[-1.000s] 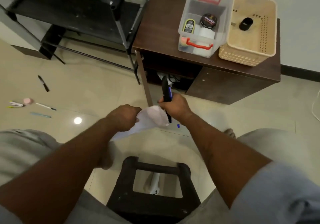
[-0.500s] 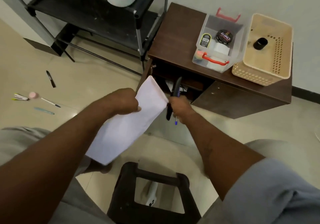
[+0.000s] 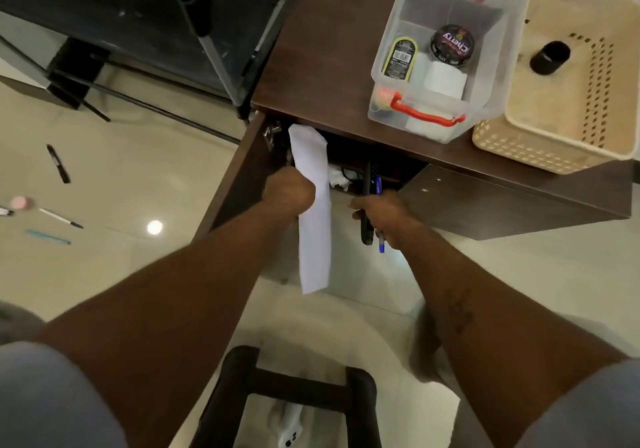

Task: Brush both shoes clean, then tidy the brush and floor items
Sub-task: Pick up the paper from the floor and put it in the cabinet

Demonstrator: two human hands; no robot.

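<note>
— At the cabinet [image 3: 329, 49] opening, what do the hands hold?
— The left hand [image 3: 289, 189] grips a white paper [image 3: 313, 226]. The right hand [image 3: 384, 212] is curled round a long black brush [image 3: 366, 234], as I judge it, and a blue pen [image 3: 378, 186].
— Risk?
— Two things in one grip: the pen may slip and drop. A marker [image 3: 58, 163] lies on the floor [image 3: 156, 170], well apart.
</note>
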